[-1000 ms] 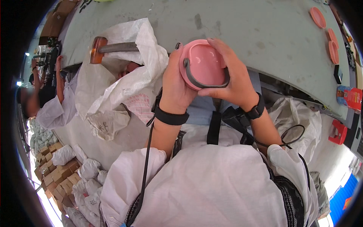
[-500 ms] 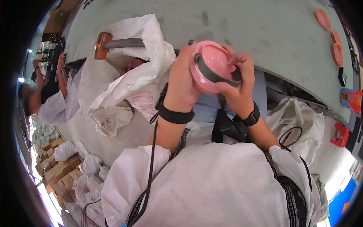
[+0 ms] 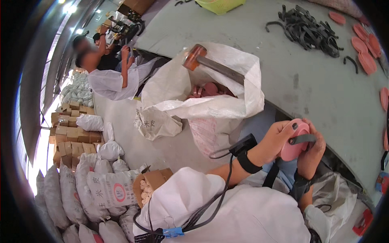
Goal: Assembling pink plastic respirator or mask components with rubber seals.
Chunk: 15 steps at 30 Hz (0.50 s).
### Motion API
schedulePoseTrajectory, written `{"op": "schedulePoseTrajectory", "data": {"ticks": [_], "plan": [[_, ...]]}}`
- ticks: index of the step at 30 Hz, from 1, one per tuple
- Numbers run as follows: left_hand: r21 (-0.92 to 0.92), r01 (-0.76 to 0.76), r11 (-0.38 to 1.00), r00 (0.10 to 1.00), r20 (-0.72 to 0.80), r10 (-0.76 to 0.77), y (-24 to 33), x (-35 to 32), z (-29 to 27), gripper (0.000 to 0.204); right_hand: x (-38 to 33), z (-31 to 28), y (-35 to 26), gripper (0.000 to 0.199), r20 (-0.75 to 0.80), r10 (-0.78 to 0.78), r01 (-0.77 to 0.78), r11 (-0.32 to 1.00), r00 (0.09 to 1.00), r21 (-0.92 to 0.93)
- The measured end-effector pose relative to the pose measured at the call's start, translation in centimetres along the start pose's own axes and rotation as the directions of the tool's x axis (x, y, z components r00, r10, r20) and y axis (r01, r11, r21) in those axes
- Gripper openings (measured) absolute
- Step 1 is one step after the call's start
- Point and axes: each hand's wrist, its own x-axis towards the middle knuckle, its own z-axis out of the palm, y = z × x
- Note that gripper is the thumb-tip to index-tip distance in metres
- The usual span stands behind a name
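A round pink lid (image 3: 287, 152) with a dark grey strap handle (image 3: 304, 139) is held between my two hands, tilted up near the table's edge. My left hand (image 3: 272, 141) grips its left side, the thumb on the rim beside the strap's end. My right hand (image 3: 313, 157) wraps round the right side, fingers close to the strap. Left of my hands an open white woven sack (image 3: 253, 81) holds pink pieces (image 3: 210, 89). Over its mouth lies a mallet (image 3: 221, 69) with an amber head and dark handle.
The table bears a heap of dark grey straps (image 3: 310, 32), several pink lids (image 3: 366, 62) and a yellow-green basket (image 3: 221, 5). Two people (image 3: 107, 77) work at the far left. Cartons (image 3: 69, 135) and filled sacks (image 3: 109, 188) stack at lower left.
The view has swung left, so the sack, mallet and my hands appear further right. Both hands keep hold of the lid, which is now tilted more on edge.
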Motion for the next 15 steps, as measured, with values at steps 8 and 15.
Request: {"op": "schedulePoseTrajectory", "data": {"ticks": [8,15], "plan": [[0.315,0.019,0.949,0.990,0.127,-0.062,4.1,-0.1,0.3,0.034,1.0,2.5,-1.5,0.055,0.035,-0.067,0.074,0.964,0.997,-0.255],[0.662,-0.150,0.735,0.989,0.093,0.118,5.1,0.9,0.5,0.029,1.8,1.2,-1.2,0.036,0.096,0.043,-0.018,0.968,0.994,-0.249]]}}
